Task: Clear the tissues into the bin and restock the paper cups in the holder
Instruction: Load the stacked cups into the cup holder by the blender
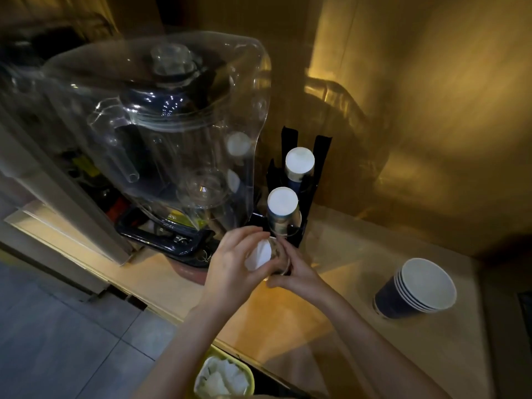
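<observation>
A black cup holder (321, 156) stands against the wall beside the water dispenser, with two upside-down stacks of paper cups (299, 164) in it, one behind the other. Just in front of the holder, both hands grip an upside-down paper cup stack (259, 253) with a white base. My left hand (233, 260) wraps its left side and my right hand (296, 272) holds its right side. A stack of blue paper cups (414, 289) stands upright on the counter to the right. A yellow-green bin (223, 375) on the floor below holds white tissues.
A large clear water bottle (161, 122) sits on a dark dispenser (161, 240) at the left of the wooden counter (345, 326). A golden wall runs behind. Grey floor tiles (72, 326) lie at lower left, with a pale door frame at the left.
</observation>
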The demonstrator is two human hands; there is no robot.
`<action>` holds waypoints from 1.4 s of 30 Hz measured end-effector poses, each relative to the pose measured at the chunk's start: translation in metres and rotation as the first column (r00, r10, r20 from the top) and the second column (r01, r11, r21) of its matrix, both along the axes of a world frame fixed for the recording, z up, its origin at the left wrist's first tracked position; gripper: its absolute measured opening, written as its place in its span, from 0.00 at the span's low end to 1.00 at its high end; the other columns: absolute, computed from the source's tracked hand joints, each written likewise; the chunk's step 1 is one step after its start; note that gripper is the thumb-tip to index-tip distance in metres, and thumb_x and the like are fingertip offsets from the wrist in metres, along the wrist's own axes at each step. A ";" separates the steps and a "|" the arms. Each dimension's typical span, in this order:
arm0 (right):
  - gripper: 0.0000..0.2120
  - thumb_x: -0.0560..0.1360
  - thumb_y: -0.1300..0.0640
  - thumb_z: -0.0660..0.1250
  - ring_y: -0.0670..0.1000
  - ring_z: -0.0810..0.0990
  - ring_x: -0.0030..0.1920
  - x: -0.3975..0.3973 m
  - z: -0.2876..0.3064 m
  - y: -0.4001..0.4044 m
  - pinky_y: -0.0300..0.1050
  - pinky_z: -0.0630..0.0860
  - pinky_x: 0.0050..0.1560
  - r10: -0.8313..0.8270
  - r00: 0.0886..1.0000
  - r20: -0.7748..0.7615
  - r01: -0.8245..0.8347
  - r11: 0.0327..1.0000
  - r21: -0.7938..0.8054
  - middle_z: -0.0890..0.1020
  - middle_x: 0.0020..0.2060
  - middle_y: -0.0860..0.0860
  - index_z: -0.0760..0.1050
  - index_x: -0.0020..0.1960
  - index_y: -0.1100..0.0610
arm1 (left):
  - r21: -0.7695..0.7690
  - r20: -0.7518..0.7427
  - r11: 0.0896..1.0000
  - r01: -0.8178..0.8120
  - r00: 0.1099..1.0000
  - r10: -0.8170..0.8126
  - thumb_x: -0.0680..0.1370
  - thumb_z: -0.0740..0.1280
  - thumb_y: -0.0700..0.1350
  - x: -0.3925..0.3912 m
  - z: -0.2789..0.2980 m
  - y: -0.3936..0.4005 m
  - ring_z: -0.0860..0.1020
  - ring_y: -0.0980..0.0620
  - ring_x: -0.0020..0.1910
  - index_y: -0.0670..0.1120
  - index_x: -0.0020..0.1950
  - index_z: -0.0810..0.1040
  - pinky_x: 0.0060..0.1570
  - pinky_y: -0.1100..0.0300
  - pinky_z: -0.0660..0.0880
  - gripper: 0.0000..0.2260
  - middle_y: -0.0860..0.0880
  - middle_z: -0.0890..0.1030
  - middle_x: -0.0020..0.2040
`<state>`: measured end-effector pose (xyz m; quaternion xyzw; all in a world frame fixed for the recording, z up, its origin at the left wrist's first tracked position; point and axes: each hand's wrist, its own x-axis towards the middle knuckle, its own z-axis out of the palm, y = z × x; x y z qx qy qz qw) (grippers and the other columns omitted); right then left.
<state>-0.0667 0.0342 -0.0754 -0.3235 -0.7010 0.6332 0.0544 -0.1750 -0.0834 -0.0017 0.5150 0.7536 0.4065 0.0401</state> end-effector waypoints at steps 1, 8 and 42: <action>0.48 0.60 0.51 0.72 0.48 0.62 0.71 0.001 -0.003 0.002 0.53 0.69 0.69 0.010 1.000 0.006 -0.010 0.999 -0.032 0.57 0.73 0.43 0.51 0.74 0.42 | -0.003 0.013 1.000 0.000 1.000 0.000 0.68 0.66 0.58 0.000 -0.004 0.002 0.72 0.57 0.56 0.46 0.56 0.79 0.55 0.60 0.70 0.22 0.49 0.79 0.55; 0.38 0.67 0.52 0.67 0.53 0.68 0.67 -0.013 -0.019 0.017 0.40 0.69 0.55 -0.117 0.988 0.101 0.141 0.953 -0.269 0.65 0.70 0.53 0.55 0.74 0.53 | -0.114 -0.028 0.992 0.051 0.998 -0.055 0.67 0.72 0.51 0.002 -0.030 0.019 0.73 0.54 0.59 0.46 0.57 0.78 0.59 0.67 0.65 0.19 0.48 0.79 0.57; 0.09 0.76 0.54 0.60 0.56 0.80 0.48 0.113 0.087 0.061 0.51 0.76 0.46 -0.240 0.946 0.218 -0.022 0.624 0.781 0.83 0.46 0.54 0.76 0.52 0.56 | 0.095 -0.031 0.995 0.022 0.999 -0.020 0.73 0.61 0.48 0.066 0.025 0.078 0.73 0.59 0.39 0.43 0.46 0.78 0.40 0.67 0.70 0.11 0.49 0.78 0.42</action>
